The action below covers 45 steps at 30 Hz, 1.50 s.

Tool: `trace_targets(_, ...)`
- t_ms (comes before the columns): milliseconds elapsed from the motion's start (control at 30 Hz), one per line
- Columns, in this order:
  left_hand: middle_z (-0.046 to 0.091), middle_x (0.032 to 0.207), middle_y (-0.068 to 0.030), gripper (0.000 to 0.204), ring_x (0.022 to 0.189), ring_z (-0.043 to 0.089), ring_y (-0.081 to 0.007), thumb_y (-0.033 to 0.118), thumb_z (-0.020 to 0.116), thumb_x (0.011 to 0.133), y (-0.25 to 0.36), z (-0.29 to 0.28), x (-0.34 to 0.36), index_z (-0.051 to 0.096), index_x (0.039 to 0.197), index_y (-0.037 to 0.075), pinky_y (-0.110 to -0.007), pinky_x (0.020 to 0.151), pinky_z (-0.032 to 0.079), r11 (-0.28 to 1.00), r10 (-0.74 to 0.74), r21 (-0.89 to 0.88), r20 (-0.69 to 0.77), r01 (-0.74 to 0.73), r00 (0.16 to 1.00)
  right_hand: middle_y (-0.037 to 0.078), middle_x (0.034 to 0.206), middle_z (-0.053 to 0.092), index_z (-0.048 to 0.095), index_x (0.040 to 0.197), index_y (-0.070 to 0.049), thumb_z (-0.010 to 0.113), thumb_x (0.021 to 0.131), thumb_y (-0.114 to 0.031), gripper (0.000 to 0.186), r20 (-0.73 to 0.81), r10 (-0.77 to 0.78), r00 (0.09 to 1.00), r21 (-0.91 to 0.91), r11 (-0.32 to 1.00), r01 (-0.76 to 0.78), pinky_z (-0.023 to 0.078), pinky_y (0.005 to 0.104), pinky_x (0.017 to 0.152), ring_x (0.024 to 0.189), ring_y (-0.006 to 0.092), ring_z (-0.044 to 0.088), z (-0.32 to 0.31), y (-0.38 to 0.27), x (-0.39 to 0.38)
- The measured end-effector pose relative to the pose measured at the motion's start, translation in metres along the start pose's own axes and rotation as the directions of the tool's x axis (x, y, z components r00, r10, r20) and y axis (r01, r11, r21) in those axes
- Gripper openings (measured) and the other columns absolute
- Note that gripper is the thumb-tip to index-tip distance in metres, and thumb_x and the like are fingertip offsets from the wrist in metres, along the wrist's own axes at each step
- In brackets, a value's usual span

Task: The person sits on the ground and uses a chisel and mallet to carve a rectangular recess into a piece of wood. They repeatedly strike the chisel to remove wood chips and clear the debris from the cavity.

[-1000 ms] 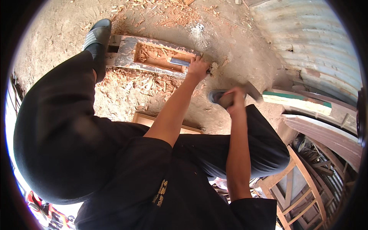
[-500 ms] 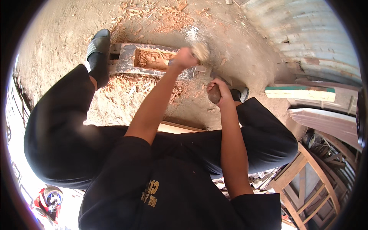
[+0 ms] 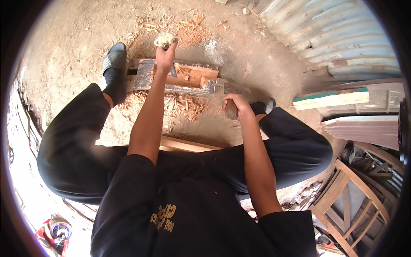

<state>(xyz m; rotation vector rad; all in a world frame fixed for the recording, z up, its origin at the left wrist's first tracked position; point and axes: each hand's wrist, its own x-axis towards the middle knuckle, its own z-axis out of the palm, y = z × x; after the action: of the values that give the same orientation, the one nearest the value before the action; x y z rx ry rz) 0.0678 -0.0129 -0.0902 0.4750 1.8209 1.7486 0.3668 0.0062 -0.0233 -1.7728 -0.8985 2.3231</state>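
Note:
My left hand (image 3: 166,59) is closed around a chisel, gripping it just below its pale, frayed handle top (image 3: 164,40). The chisel's metal blade (image 3: 174,71) slants down over a dark-coated wooden beam (image 3: 195,90), near the left part of its long rectangular recess. Wood chips lie inside the recess (image 3: 195,77). To the right, my right hand (image 3: 240,106) grips a tool with a thick, rounded brown handle end (image 3: 231,110). A greyish, blurred part (image 3: 236,88) shows beyond this hand, by the beam's right end; I cannot make out its kind.
Wood shavings (image 3: 184,105) lie on both sides of the beam. My sandalled left foot (image 3: 114,62) is by its left end. Corrugated metal sheeting (image 3: 334,38) stands at far right, above stacked boards (image 3: 332,100) and a wooden frame (image 3: 338,201). A plank (image 3: 188,144) lies near my legs.
My left hand has swung left with the chisel, from the beam's right end to over its left part. My right hand has shifted slightly left and nearer me, still gripping its tool.

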Motion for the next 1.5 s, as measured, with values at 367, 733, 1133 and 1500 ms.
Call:
trace_targets(367,0.048,0.053,-0.0036,0.042,0.044,0.044,-0.0109,0.034,0.058,0.085,-0.031,0.046,-0.006,0.046,0.062,0.001,-0.027,0.041,0.039,0.980,-0.197,0.005,0.189,0.199,0.962,-0.001,0.065,0.044,0.048,0.102,0.003,0.060,0.074,-0.016,0.036,-0.093,-0.461,0.883,-0.456,0.808,0.374,0.034,0.0190,0.036,0.045,0.0045,0.039,0.068,-0.186,-0.238)
trace_targets(733,0.048,0.055,-0.0047,0.043,0.049,0.042,-0.0108,0.036,0.064,0.081,-0.082,0.057,0.025,0.045,0.068,0.000,-0.030,0.044,0.036,0.978,-0.162,0.171,0.249,0.121,0.955,0.001,0.059,0.048,0.053,0.073,-0.004,0.060,0.076,-0.018,0.016,0.222,-0.190,0.956,-0.743,0.602,0.292,0.039,0.0212,0.043,0.046,0.0067,0.043,0.097,-0.269,-0.088)
trace_targets(1133,0.057,0.072,-0.0219,0.044,0.067,0.056,-0.0291,0.031,0.062,0.082,-0.064,0.076,0.017,0.042,0.086,-0.008,-0.040,0.064,0.044,0.938,-0.148,0.340,0.196,0.074,0.970,0.004,0.059,0.050,0.054,0.071,-0.002,0.056,0.075,-0.017,0.015,0.266,0.009,0.964,-0.818,0.532,0.220,0.042,0.0232,0.044,0.047,0.0115,0.048,0.119,-0.273,0.008)
trace_targets(1500,0.060,0.071,-0.0218,0.045,0.061,0.061,-0.0331,0.035,0.059,0.084,-0.062,0.074,0.016,0.040,0.089,-0.006,-0.041,0.060,0.048,0.962,-0.222,0.222,0.310,0.157,0.924,0.003,0.058,0.051,0.052,0.068,-0.006,0.055,0.079,-0.017,0.017,0.256,0.036,0.966,-0.793,0.579,0.189,0.044,0.0224,0.046,0.048,0.0095,0.049,0.134,-0.277,0.044)
